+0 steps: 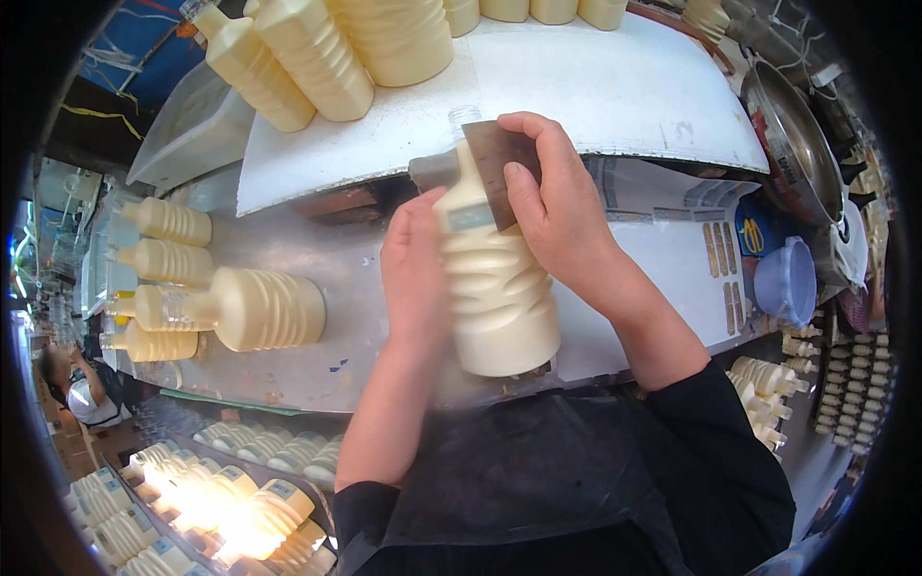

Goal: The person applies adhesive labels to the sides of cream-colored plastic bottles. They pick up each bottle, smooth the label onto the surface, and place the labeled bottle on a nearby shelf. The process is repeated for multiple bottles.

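Observation:
A cream plastic bottle [501,312] with wavy ridges and a clear threaded neck is in front of me, its neck pointing away. A pale greenish label band [468,217] crosses its shoulder. My right hand [562,197] pinches a brown flat rectangular piece [501,158] between thumb and fingers, and the piece covers the right side of the bottle's shoulder. My left hand [413,264], blurred, is closed along the bottle's left side. At its fingertips a grey flat piece [435,173] appears to be held; the exact grip is smeared.
Several cream bottles [269,309] lie on the metal table at left. More bottles [317,72] stand on a raised white board [615,91]. At right are label strips [715,252], a lavender bucket [786,281] and a metal pan [789,115]. Labelled bottles [274,509] fill trays lower left.

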Available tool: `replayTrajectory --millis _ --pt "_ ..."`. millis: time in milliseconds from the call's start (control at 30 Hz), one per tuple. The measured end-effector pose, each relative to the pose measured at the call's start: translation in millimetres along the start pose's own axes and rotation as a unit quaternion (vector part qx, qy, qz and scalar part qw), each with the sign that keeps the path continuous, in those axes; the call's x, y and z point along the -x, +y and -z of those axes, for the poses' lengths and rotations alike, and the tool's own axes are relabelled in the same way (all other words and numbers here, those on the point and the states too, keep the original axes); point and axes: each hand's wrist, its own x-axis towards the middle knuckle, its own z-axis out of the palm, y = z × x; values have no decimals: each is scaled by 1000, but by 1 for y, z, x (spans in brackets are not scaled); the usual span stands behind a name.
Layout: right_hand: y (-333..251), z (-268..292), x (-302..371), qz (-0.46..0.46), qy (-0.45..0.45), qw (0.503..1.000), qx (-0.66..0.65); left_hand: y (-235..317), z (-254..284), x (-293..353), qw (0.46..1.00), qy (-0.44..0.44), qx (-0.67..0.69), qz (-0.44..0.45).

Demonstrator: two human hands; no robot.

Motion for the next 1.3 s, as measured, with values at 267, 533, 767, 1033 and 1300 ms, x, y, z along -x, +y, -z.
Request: replayTrajectory --millis 267,533,767,1033,1300 --pt "1 -1 0 14 -3 1000 -3 2 -10 3 997 16 -75 -30" --pt "1 -2 1 26 5 1000 7 -3 -5 -3 994 16 -95 -50" --pt "2 -2 1 29 7 999 12 -3 -2 -4 998 20 -61 -25" --pt "3 -3 1 32 7 999 12 1 -7 3 995 -21 -96 -22" --pt "0 -3 1 26 8 1000 13 -2 -1 2 996 -36 -72 -32"
